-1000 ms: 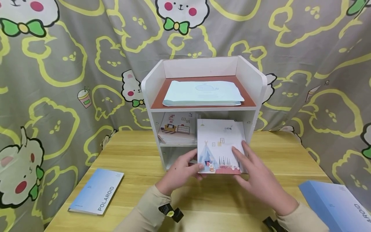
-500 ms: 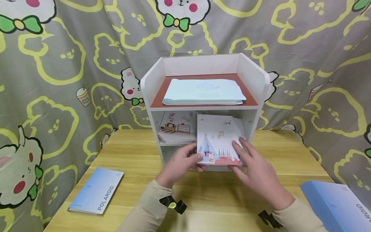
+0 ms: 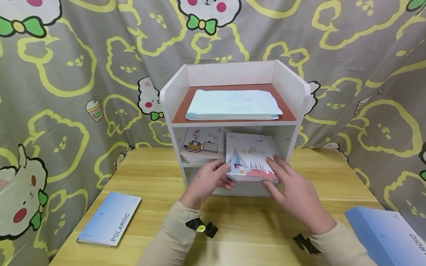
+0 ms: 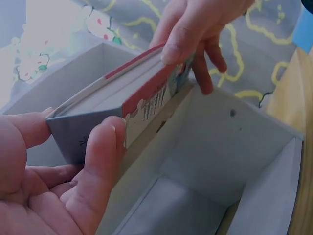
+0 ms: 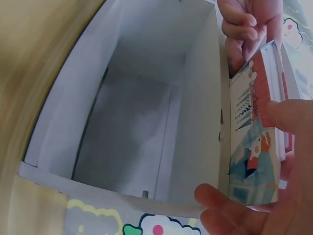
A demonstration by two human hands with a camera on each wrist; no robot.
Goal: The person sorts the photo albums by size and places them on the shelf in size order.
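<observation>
A thick hardcover book (image 3: pixel 247 159) with a blue tent and a red strip on its white cover lies partly inside the right side of the shelf unit's middle compartment. Its front end juts out toward me. My left hand (image 3: pixel 209 181) pinches its left front corner, the thumb against the grey spine (image 4: pixel 80 129) in the left wrist view. At the right front corner my right hand (image 3: pixel 293 188) grips it, fingertips on the cover and thumb at the front edge. The white shelf unit (image 3: pixel 233 124) stands around it, and its lower compartment (image 5: pixel 132 132) shows in the right wrist view.
Left of the held book, another illustrated book (image 3: pixel 204 144) lies in the same compartment. A pale whale-print packet (image 3: pixel 234 105) rests on the top shelf. Blue POLAROID albums lie on the table, a thin one (image 3: pixel 110 218) at left and a thick one (image 3: pixel 386 232) at right. A patterned curtain (image 3: pixel 110 48) hangs behind.
Both hands have moved the book forward into the middle compartment. It has tipped from facing me to lying flatter, its front end lower and farther away.
</observation>
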